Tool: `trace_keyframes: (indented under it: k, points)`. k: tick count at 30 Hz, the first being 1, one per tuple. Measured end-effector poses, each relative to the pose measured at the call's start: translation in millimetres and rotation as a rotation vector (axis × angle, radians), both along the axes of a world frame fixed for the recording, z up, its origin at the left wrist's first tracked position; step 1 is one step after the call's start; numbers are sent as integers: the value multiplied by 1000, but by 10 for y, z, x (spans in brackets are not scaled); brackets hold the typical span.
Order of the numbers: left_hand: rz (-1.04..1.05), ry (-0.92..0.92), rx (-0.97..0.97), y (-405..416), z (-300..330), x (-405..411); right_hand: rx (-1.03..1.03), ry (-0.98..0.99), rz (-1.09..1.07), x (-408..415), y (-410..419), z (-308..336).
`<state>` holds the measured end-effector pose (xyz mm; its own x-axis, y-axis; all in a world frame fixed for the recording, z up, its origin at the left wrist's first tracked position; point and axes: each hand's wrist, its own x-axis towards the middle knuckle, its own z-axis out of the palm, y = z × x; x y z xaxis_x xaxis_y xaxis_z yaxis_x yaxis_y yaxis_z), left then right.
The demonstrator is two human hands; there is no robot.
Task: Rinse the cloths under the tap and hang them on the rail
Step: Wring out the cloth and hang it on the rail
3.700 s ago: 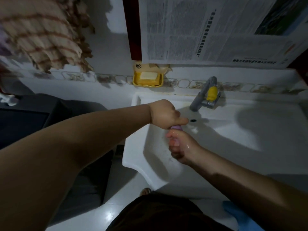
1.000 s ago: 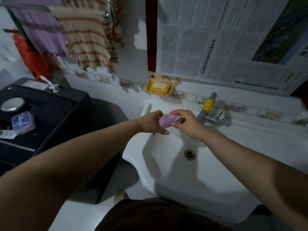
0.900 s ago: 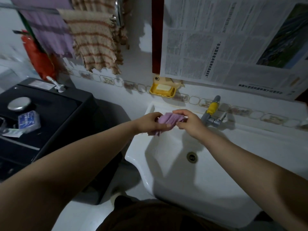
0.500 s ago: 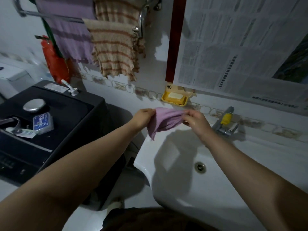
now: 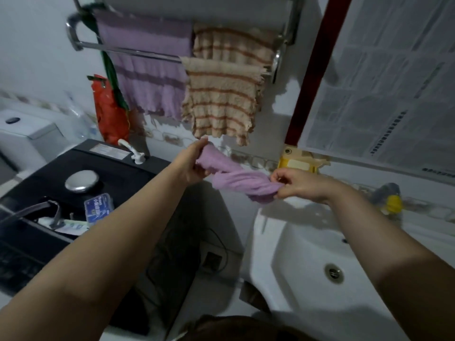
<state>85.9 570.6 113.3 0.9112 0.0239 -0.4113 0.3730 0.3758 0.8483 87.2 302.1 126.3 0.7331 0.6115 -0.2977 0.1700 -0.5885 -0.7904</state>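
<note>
Your left hand (image 5: 194,166) grips one end of the purple cloth (image 5: 236,179), fingers curled round it, and your right hand (image 5: 298,184) pinches the other end between thumb and fingers. The cloth stretches between them in a loose twist, higher at your left hand and lower at your right, held in the air above the left edge of the sink (image 5: 290,242) and the gap beside it.

Above your hands the rail (image 5: 128,50) is fixed to the wall (it has more than one bar). A purple striped towel (image 5: 150,80) hangs over its left part and a beige striped towel (image 5: 221,94) over its right part, the two just touching side by side. Your left hand sits just below the beige towel's lower edge.

The tap (image 5: 391,200), with its yellow handle, stands at the back of the sink to the right of your right hand, blurred at this moment. The drain (image 5: 333,273) shows in the basin under your right forearm. A yellow soap dish (image 5: 299,163) is on the wall just behind your right hand, under the newspaper (image 5: 384,94) stuck there.

To your left a black machine (image 5: 98,173) carries a round metal lid (image 5: 81,180) and a small blue box (image 5: 98,209). A red bag (image 5: 110,112) hangs on the wall below the rail's left end.
</note>
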Motion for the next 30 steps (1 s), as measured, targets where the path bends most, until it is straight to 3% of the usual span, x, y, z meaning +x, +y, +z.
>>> trace_keyframes:
  k: [4, 6, 8, 10, 13, 15, 18, 20, 23, 25, 27, 29, 30]
  points:
    - [-226, -49, 69, 576, 260, 40, -161, 179, 147, 60, 507, -30]
    - [-390, -126, 103, 751, 411, 71, -52, 67, -7, 65, 911, -41]
    - [-576, -179, 165, 853, 578, 40, 184, -99, -131, 71, 1363, -17]
    - [-741, -254, 413, 941, 724, 44, 424, -70, -158, 93, 1741, 54]
    - [-612, -406, 859, 1115, 837, 121, 376, -59, -163, 151, 2067, 222]
    - [-474, -438, 818, 1347, 759, 204, 432, 14, -216, 185, 2218, 318]
    - [-779, -428, 529, 1693, 488, 224, 672, 86, -332, 243, 2434, 500]
    - [-903, -427, 487, 1777, 268, 187, 679, -22, -335, 294, 2536, 651]
    - [-741, -400, 568, 1755, 131, 141, 706, -183, -317, 379, 2628, 838]
    - [-594, -435, 798, 1872, 179, 220, 591, -351, -346, 434, 2637, 970]
    - [-494, -421, 952, 2121, 296, 332, 307, -674, -338, 533, 2593, 1069]
    - [-429, -342, 834, 2390, 440, 395, -12, -930, -385, 652, 2519, 1135]
    - [-387, -312, 762, 2495, 492, 404, -103, -968, -428, 687, 2490, 1171]
